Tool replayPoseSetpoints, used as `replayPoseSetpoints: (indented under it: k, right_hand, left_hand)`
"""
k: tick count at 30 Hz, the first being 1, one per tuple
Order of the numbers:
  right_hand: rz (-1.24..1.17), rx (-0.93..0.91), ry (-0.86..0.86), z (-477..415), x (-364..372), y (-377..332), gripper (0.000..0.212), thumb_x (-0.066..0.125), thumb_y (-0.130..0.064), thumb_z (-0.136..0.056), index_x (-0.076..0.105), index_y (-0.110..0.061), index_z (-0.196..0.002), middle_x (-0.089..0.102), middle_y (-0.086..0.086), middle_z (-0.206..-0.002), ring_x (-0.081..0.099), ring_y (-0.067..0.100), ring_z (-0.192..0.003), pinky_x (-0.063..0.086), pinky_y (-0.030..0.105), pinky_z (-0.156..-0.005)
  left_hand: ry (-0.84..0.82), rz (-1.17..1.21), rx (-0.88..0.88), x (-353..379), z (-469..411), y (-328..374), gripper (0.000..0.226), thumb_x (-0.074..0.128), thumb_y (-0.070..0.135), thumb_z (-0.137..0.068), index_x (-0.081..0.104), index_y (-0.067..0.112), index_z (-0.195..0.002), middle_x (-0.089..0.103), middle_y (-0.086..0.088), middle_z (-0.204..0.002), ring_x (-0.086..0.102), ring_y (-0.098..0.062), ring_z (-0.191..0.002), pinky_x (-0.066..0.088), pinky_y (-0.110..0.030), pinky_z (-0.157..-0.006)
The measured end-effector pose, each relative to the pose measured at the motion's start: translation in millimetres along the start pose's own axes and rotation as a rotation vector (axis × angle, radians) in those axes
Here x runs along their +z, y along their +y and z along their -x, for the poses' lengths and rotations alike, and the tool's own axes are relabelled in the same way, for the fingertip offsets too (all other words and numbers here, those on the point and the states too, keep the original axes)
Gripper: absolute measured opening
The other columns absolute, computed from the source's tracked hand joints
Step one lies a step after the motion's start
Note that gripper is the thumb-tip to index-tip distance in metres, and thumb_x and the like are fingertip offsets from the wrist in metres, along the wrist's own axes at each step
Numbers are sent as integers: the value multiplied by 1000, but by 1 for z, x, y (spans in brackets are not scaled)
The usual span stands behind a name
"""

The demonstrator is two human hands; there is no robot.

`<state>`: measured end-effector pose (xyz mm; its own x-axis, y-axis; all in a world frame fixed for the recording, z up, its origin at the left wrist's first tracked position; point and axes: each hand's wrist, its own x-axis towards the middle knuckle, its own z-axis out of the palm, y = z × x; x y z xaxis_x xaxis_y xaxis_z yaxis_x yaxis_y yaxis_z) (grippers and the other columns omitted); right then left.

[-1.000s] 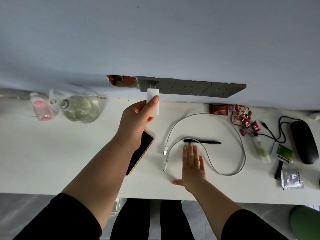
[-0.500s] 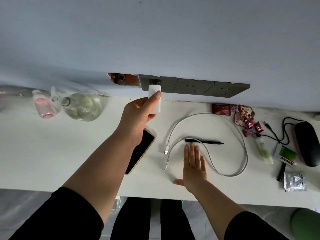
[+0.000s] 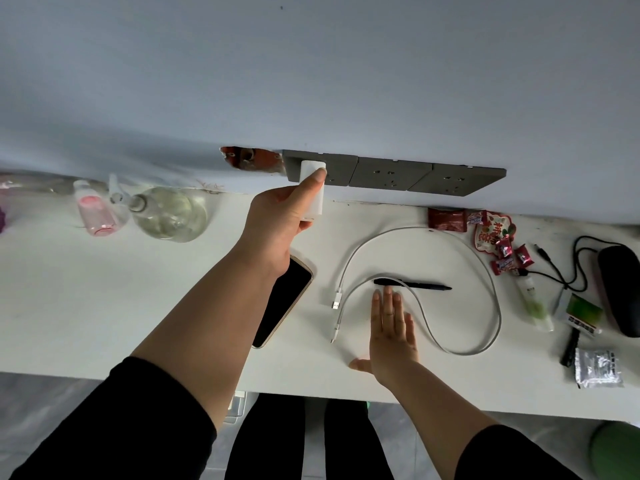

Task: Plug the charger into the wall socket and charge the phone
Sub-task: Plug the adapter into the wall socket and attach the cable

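My left hand (image 3: 280, 220) grips a white charger block (image 3: 313, 188), whose top end sits against the leftmost of three grey wall sockets (image 3: 322, 168). Its prongs are hidden. A phone (image 3: 284, 299) with a dark screen lies face up on the white desk (image 3: 86, 306), partly under my left forearm. To its right a white cable (image 3: 460, 265) curls in a loop, both plug ends lying near the phone. My right hand (image 3: 391, 330) rests flat on the desk with fingers apart, inside the cable loop and holding nothing.
A black pen (image 3: 415, 284) lies just beyond my right fingertips. A glass bottle (image 3: 169, 213) and a pink bottle (image 3: 93, 213) stand at the back left. Snack packets (image 3: 491, 233), a small tube (image 3: 535, 303), a black case (image 3: 620, 289) with a cord and a foil sachet (image 3: 597, 368) crowd the right.
My left hand has pushed the charger block up from just below the socket plate onto the leftmost socket. My right hand has stayed flat on the desk.
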<state>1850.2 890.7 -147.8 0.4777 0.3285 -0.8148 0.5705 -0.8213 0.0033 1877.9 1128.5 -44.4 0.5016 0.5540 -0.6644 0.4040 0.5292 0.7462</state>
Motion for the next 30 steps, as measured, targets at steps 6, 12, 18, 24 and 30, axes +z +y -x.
replayPoseSetpoints:
  k: [6,12,18,24,30]
  right_hand:
    - [5,4,-8,1,-2,-2,127,60,-67,-74,-42,-17,-131,-49,1,-138,-32,26,-142,-9,44,-119]
    - [-2,4,-5,4,-6,-3,127,62,-65,-74,-38,-14,-135,-44,3,-146,-30,27,-143,-7,44,-120]
    - [18,0,2,6,-7,-2,128,61,-66,-75,-38,-13,-136,-40,7,-150,-30,27,-143,-5,44,-121]
    - [-14,-8,2,5,-6,-2,129,63,-63,-74,-37,-13,-137,-40,7,-150,-30,27,-143,-5,45,-121]
    - [-17,-5,12,4,-5,-2,131,65,-62,-73,-37,-12,-137,-43,5,-148,-29,27,-143,-5,44,-121]
  left_hand:
    - [-16,-13,-41,0,-1,7,35,78,47,-70,63,16,-72,63,-7,-86,61,-19,-84,54,-31,-82]
    - [-136,154,-137,-9,16,-5,26,71,40,-81,66,15,-87,60,-4,-94,61,-15,-95,49,-24,-91]
    - [-146,103,-34,-23,21,-9,14,70,24,-84,73,10,-85,71,-6,-92,69,-17,-96,55,-19,-87]
    - [-195,100,-35,-24,21,-28,32,74,42,-76,71,18,-97,72,-1,-100,68,-11,-106,53,-21,-92]
    - [-212,-615,50,-25,36,-103,25,61,8,-86,67,15,-109,70,-5,-114,63,-15,-109,46,-25,-92]
